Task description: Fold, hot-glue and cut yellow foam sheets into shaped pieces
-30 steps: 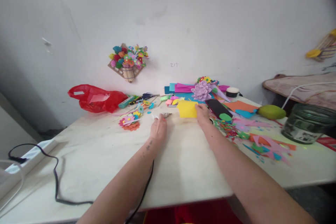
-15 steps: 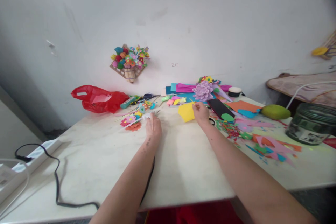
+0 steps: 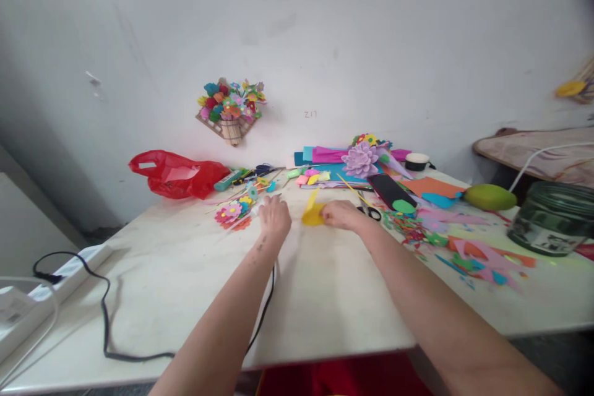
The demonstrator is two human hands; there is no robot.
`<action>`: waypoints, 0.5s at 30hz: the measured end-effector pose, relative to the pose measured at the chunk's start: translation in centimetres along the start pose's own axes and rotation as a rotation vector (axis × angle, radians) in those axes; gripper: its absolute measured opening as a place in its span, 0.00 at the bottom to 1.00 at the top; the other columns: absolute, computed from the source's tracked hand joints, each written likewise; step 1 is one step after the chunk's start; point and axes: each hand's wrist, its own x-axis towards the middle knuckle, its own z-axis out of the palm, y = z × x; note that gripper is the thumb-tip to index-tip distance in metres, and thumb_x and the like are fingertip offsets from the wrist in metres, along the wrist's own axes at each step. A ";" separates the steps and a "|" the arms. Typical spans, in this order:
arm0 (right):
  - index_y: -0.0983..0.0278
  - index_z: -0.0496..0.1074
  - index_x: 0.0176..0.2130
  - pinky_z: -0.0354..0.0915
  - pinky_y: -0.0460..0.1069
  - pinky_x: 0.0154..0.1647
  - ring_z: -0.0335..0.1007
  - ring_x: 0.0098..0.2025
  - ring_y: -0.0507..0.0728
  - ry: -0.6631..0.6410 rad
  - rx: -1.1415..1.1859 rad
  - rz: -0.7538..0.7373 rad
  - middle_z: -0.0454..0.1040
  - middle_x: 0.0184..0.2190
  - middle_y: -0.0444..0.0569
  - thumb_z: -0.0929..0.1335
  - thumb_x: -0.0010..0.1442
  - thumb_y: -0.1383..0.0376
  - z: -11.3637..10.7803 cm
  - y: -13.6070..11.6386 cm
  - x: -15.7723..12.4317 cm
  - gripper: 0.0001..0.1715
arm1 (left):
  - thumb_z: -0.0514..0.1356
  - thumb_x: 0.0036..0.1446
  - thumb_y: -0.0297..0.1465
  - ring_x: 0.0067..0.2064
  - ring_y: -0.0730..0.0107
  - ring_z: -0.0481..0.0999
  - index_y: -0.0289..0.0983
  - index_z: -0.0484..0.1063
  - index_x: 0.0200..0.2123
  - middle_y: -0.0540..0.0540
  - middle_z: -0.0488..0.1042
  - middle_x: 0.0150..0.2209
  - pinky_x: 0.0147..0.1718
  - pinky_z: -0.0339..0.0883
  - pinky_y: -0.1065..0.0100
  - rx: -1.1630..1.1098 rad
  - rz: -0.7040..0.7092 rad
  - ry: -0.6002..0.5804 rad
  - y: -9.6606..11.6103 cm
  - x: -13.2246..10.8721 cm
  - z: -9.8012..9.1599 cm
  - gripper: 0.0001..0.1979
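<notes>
While the black phone (image 3: 388,187) lies where it did half a second ago, the yellow sheet (image 3: 314,215) in the head view has changed: its face was spread toward the camera, and now it looks tipped over and blurred, left of the phone, a narrow part sticking up. The right hand (image 3: 342,215), just left of the phone, pinches the sheet's right edge between narrowed fingers. The left hand (image 3: 275,218), well left of the phone, lies over a white tool (image 3: 258,208); whether it grips it I cannot tell. Beside the phone's left edge a thin yellow strip (image 3: 355,190) now shows, and the scissors (image 3: 372,213) near the phone's lower end show more than before
</notes>
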 end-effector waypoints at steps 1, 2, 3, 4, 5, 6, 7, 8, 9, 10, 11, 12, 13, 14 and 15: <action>0.58 0.75 0.32 0.60 0.45 0.38 0.68 0.42 0.55 -0.051 0.012 -0.010 0.75 0.37 0.44 0.65 0.50 0.66 0.2 0.0 0.0 0.09 | 0.48 0.53 0.26 0.49 0.56 0.61 0.37 0.72 0.39 0.40 0.69 0.42 0.40 0.60 0.59 -0.023 0.012 0.014 0.6 0.1 -0.2 0.16; 0.57 0.75 0.32 0.60 0.44 0.38 0.69 0.41 0.55 -0.069 0.032 -0.014 0.75 0.36 0.43 0.66 0.49 0.66 0.3 0.0 0.1 0.09 | 0.49 0.50 0.24 0.49 0.58 0.61 0.38 0.72 0.41 0.42 0.70 0.42 0.41 0.60 0.61 -0.098 0.016 0.024 1.2 0.2 -0.3 0.17; 0.57 0.75 0.32 0.60 0.44 0.38 0.69 0.41 0.54 -0.067 0.055 -0.016 0.76 0.35 0.42 0.67 0.48 0.65 0.5 0.1 0.1 0.09 | 0.50 0.48 0.22 0.49 0.60 0.62 0.39 0.71 0.42 0.44 0.70 0.43 0.43 0.59 0.62 -0.180 0.019 0.030 1.8 0.1 -0.3 0.19; 0.56 0.75 0.32 0.60 0.44 0.38 0.69 0.41 0.54 -0.066 0.071 -0.015 0.76 0.35 0.42 0.67 0.47 0.65 0.6 0.3 0.2 0.10 | 0.51 0.45 0.21 0.49 0.62 0.62 0.40 0.70 0.43 0.46 0.70 0.45 0.46 0.58 0.63 -0.254 0.030 0.026 2.4 0.0 -0.1 0.21; 0.56 0.75 0.32 0.60 0.44 0.38 0.69 0.41 0.54 -0.063 0.086 -0.014 0.76 0.35 0.42 0.68 0.46 0.65 0.7 0.4 0.2 0.10 | 0.51 0.44 0.20 0.51 0.63 0.61 0.40 0.70 0.43 0.48 0.70 0.47 0.49 0.55 0.63 -0.312 0.051 0.047 2.9 -0.3 0.2 0.22; 0.56 0.76 0.32 0.60 0.44 0.38 0.69 0.41 0.54 -0.059 0.101 -0.015 0.76 0.35 0.41 0.68 0.46 0.65 0.7 0.6 0.2 0.10 | 0.52 0.43 0.20 0.54 0.64 0.59 0.41 0.70 0.43 0.50 0.68 0.50 0.52 0.51 0.62 -0.356 0.086 0.064 3.3 -0.7 0.5 0.22; 0.56 0.76 0.32 0.60 0.43 0.37 0.69 0.40 0.54 -0.055 0.117 -0.017 0.76 0.35 0.41 0.68 0.45 0.65 0.6 0.7 0.2 0.10 | 0.53 0.44 0.21 0.55 0.65 0.57 0.42 0.69 0.43 0.51 0.66 0.52 0.54 0.48 0.61 -0.390 0.119 0.072 3.6 -1.2 1.0 0.22; 0.56 0.76 0.31 0.60 0.43 0.37 0.70 0.39 0.54 -0.056 0.134 -0.018 0.76 0.34 0.41 0.68 0.45 0.66 0.6 0.8 0.1 0.10 | 0.53 0.45 0.23 0.56 0.65 0.56 0.42 0.69 0.44 0.51 0.66 0.52 0.56 0.45 0.60 -0.415 0.155 0.047 3.9 -1.7 1.4 0.21; 0.57 0.76 0.31 0.60 0.43 0.36 0.70 0.38 0.54 -0.060 0.153 -0.018 0.76 0.34 0.41 0.68 0.45 0.66 0.5 0.8 0.0 0.10 | 0.54 0.46 0.26 0.55 0.65 0.57 0.42 0.68 0.45 0.51 0.66 0.52 0.56 0.44 0.60 -0.434 0.191 0.007 4.0 -2.1 1.8 0.20; 0.57 0.76 0.30 0.60 0.43 0.35 0.70 0.37 0.53 -0.065 0.172 -0.013 0.76 0.33 0.41 0.68 0.45 0.66 0.3 0.9 -0.1 0.09 | 0.55 0.48 0.30 0.55 0.65 0.58 0.42 0.66 0.47 0.50 0.65 0.53 0.56 0.45 0.60 -0.450 0.221 -0.020 4.1 -2.5 2.1 0.20; 0.58 0.76 0.30 0.60 0.43 0.34 0.70 0.37 0.53 -0.071 0.191 -0.006 0.76 0.33 0.41 0.68 0.44 0.67 0.2 0.9 -0.2 0.09 | 0.55 0.49 0.34 0.54 0.64 0.60 0.41 0.65 0.48 0.49 0.66 0.52 0.55 0.46 0.59 -0.456 0.241 -0.049 4.0 -2.8 2.4 0.20; 0.59 0.76 0.29 0.60 0.42 0.33 0.70 0.36 0.53 -0.079 0.211 -0.001 0.76 0.33 0.41 0.68 0.44 0.67 0.2 1.0 -0.2 0.09 | 0.55 0.50 0.37 0.53 0.63 0.61 0.41 0.64 0.49 0.48 0.66 0.52 0.54 0.48 0.59 -0.455 0.250 -0.070 3.9 -2.9 2.6 0.21; 0.60 0.75 0.28 0.60 0.42 0.33 0.70 0.36 0.53 -0.086 0.231 0.003 0.76 0.34 0.42 0.68 0.43 0.68 0.1 1.1 -0.3 0.08 | 0.55 0.50 0.39 0.52 0.63 0.62 0.41 0.64 0.49 0.47 0.67 0.51 0.54 0.50 0.59 -0.450 0.254 -0.082 3.8 -3.0 2.8 0.22; 0.61 0.75 0.28 0.60 0.42 0.32 0.70 0.36 0.53 -0.093 0.251 0.002 0.76 0.35 0.42 0.68 0.43 0.68 0.1 1.3 -0.3 0.08 | 0.55 0.50 0.40 0.52 0.63 0.63 0.40 0.65 0.48 0.47 0.68 0.49 0.52 0.52 0.60 -0.444 0.254 -0.091 3.6 -2.9 2.9 0.22; 0.61 0.75 0.27 0.60 0.42 0.33 0.70 0.36 0.53 -0.098 0.274 -0.003 0.76 0.36 0.42 0.68 0.42 0.69 0.1 1.5 -0.3 0.07 | 0.55 0.50 0.41 0.51 0.63 0.64 0.40 0.66 0.48 0.47 0.69 0.48 0.51 0.54 0.62 -0.441 0.255 -0.094 3.3 -2.9 3.0 0.21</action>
